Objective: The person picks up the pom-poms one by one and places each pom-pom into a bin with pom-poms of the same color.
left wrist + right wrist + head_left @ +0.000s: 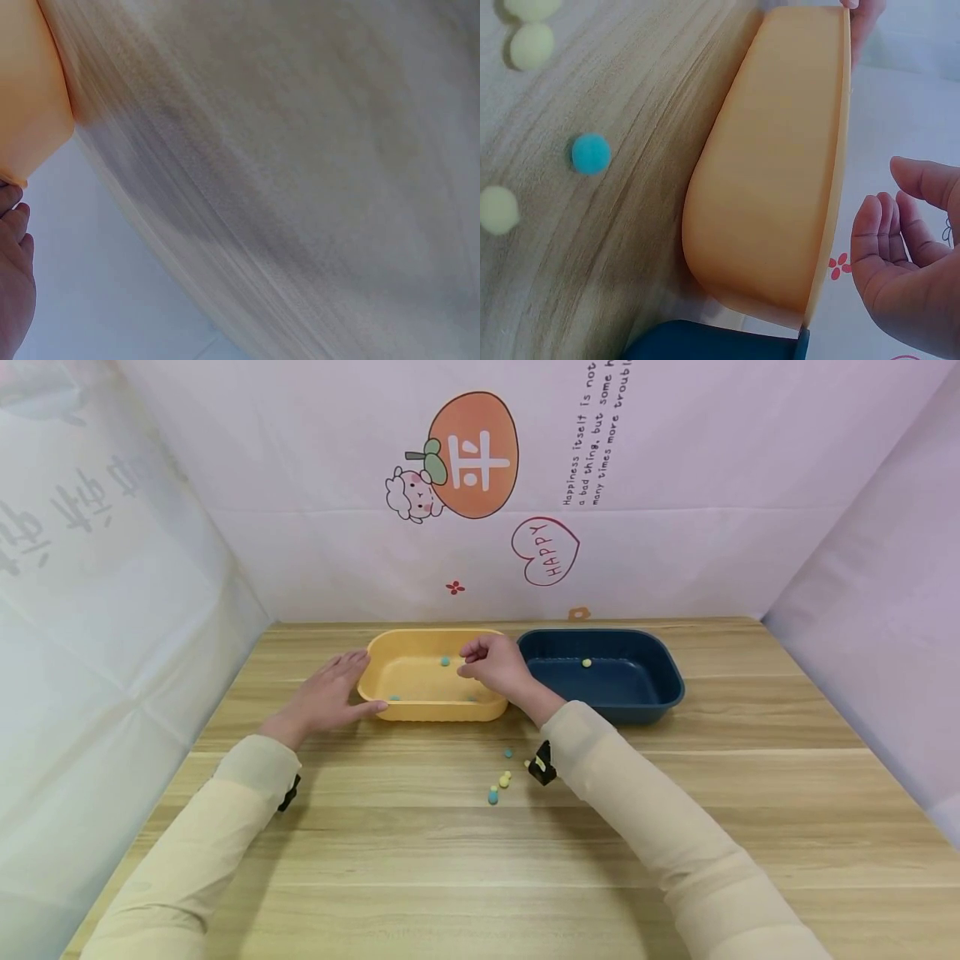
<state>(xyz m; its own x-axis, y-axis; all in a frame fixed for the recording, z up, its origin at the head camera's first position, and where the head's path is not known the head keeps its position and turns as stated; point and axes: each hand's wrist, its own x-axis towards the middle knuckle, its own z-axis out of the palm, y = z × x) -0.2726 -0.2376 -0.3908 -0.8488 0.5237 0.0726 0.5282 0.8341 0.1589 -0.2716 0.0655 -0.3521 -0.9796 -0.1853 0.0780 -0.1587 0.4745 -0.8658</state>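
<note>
Smooth plastic, wood grain and creased cloth

A yellow-orange, round-cornered plastic tub (442, 712) looks smooth and matt; a dark blue, round-cornered plastic tub (615, 683) has a faint sheen inside. Small, round turquoise (591, 154) and pale yellow balls (531, 46) appear matt. The light brown tabletop (375, 860) shows streaked wood grain. The white printed backdrop (322, 460) resembles creased cloth; the cream fabric sleeves (652, 818) are wrinkled and matt.

Left basin (442, 713) beside right basin (641, 713) on a table (420, 868), balls (445, 662) in both, loose balls (504, 782) in front
</note>
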